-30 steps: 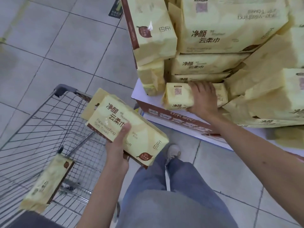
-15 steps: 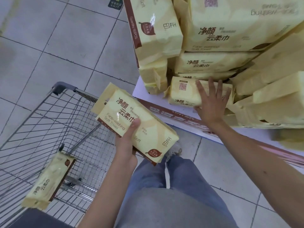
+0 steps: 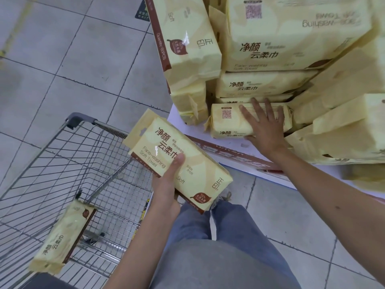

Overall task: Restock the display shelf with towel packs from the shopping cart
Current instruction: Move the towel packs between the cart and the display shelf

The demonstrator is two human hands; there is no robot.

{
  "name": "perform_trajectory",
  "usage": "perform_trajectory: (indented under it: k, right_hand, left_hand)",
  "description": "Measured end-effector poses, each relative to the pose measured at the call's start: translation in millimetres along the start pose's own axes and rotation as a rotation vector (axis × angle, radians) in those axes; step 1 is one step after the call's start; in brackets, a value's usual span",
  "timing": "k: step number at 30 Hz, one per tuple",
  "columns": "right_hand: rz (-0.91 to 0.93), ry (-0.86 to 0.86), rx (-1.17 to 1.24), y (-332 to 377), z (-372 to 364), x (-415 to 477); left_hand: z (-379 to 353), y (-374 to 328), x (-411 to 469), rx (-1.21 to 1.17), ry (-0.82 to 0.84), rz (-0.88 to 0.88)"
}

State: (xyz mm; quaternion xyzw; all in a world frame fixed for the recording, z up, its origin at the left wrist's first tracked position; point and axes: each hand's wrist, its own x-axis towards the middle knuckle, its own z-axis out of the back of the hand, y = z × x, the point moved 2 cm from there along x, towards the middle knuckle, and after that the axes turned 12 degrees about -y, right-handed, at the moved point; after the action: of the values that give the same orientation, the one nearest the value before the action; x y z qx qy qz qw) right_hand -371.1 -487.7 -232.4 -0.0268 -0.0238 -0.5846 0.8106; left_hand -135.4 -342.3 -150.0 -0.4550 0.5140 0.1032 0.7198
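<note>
far left, low in the head view: one yellow towel pack [image 3: 60, 238] lies slanted inside the wire shopping cart [image 3: 52, 163], resting against the mesh, brown edge strip facing right. the cart's grey corner handle is up near the middle of its far rim.

centre: my left hand [image 3: 166, 188] grips a second pack [image 3: 183, 161] from beneath, thumb pressed flat across the printed face, fingers hidden under it. this pack is held in the air, tilted, above the cart's right rim and the jeans [image 3: 225, 247]; hang-tab end points up-left, brown leaf logo end down-right.

right of centre: my right hand [image 3: 265, 126] is spread wide, fingers splayed, palm flat on the front of a small pack [image 3: 229, 119] lying on its side on the white display shelf [image 3: 250, 159]. not gripping, only pressing against it. qr code on that pack faces me.

right and above: stacked packs [image 3: 270, 38] fill the shelf, several upright, some leaning, tight around the small pack. grey floor tiles [image 3: 62, 59] all round.
</note>
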Motion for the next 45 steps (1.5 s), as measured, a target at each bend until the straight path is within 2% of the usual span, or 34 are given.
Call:
perform_trajectory:
  k: [6, 8, 11, 13, 15, 17, 20, 23, 25, 30, 33, 35, 39, 43, 45]
  right_hand:
    - [-0.010, 0.071, 0.030, 4.5, 7.4, 0.0]
    - [-0.034, -0.006, 0.118, 14.8, 16.9, -6.5]
    - [-0.198, -0.221, 0.542, 36.1, 36.1, -29.4]
    - [-0.502, -0.273, 1.001, 46.0, 56.4, -40.9]
    - [-0.881, -0.156, 1.333, 58.9, 75.5, -51.7]
    - [-1.141, 0.114, 1.497, 72.3, 89.6, -60.1]
    - [-1.324, 0.456, 1.711, 86.0, 108.6, -66.9]
    - [-1.417, 0.479, 1.879, 88.7, 108.8, -62.9]
    - [-1.445, 0.402, 1.981, 90.6, 108.0, -58.0]
    - [-1.429, 0.087, 1.950, 79.0, 108.2, -48.3]
    - [-1.378, -0.140, 1.853, 63.6, 114.8, -42.2]
    - [-1.242, -0.304, 1.775, 53.9, 127.0, -40.5]
    - [-1.011, -0.436, 1.653, 41.4, 134.8, -31.6]
    - [-0.955, -0.565, 1.503, 32.5, 126.6, -24.0]
    - [-1.014, -0.621, 1.480, 28.4, 120.9, -20.2]
  left_hand:
    - [-4.9, 6.3, -0.2, -0.013, 0.029, -0.034]
    - [-7.6, 8.4, -2.1, -0.034, 0.056, -0.032]
    - [-15.4, 12.4, -10.6, -0.134, 0.077, -0.018]
    - [-19.8, 14.2, -17.6, -0.184, 0.070, -0.037]
    - [-23.3, 14.4, -22.4, -0.207, 0.094, -0.060]
    - [-27.8, 11.7, -26.7, -0.218, 0.120, -0.090]
    - [-36.1, 8.8, -30.2, -0.215, 0.143, -0.140]
    - [-43.0, 7.3, -32.2, -0.197, 0.153, -0.192]
    - [-46.2, 4.4, -33.7, -0.183, 0.171, -0.253]
    - [-49.2, -11.5, -36.0, -0.166, 0.265, -0.302]
    - [-35.9, -30.9, -24.5, -0.230, 0.138, -0.330]
    - [-29.8, -46.0, -18.2, -0.205, 0.110, -0.410]
    - [-44.7, -56.6, -17.3, 0.021, 0.301, -0.380]
    - [-70.5, -42.0, -9.2, 0.029, 0.257, -0.337]
    - [-81.6, -33.0, -8.1, 0.008, 0.240, -0.349]
